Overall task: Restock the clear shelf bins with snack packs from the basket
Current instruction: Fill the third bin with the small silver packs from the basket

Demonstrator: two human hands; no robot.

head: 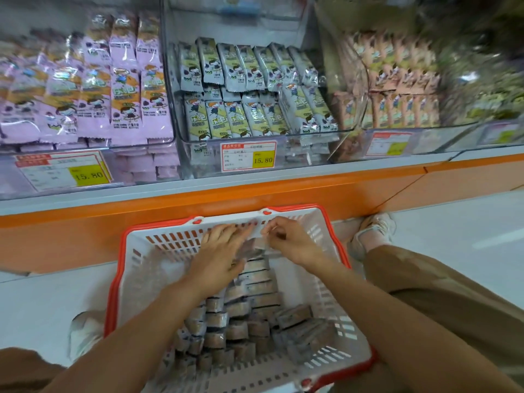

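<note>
We are crouched in front of a shelf, both arms reaching down into a white basket (pixel 136 259) with a red rim that stands on the pale floor (pixel 453 222), pushed up against the orange shelf base (pixel 226 199). The basket holds rows of small brownish snack packs (pixel 241 316) standing on edge, running from the near wall to the far wall.

Our left hand (pixel 224 251) lies on the far end of the rows, its fingers stretched out fairly straight toward the far wall of the basket and spread wide. Our right hand (pixel 289 239) is just beside it, near the same wall, with its fingers curled inward. The motion blur hides whether those fingers pinch a pack. A blurred pack shows between the two hands.

Above the base sit three clear bins. The left bin (pixel 158 143) is stacked with purple and orange packs (pixel 85 95). The middle bin (pixel 255 139), straight above the basket, holds green and white packs (pixel 255 89) in two tiers. The right bin (pixel 363 80) holds peach-coloured packs (pixel 397 89). A price tag (pixel 248 156) reading 15.80 sits on the front of the middle bin, and a second tag (pixel 65 171) with the same figure sits on the left one.

A light shoe (pixel 374 231) rests on the floor to the right of the basket, with a tan trouser leg (pixel 453 293) behind it.
</note>
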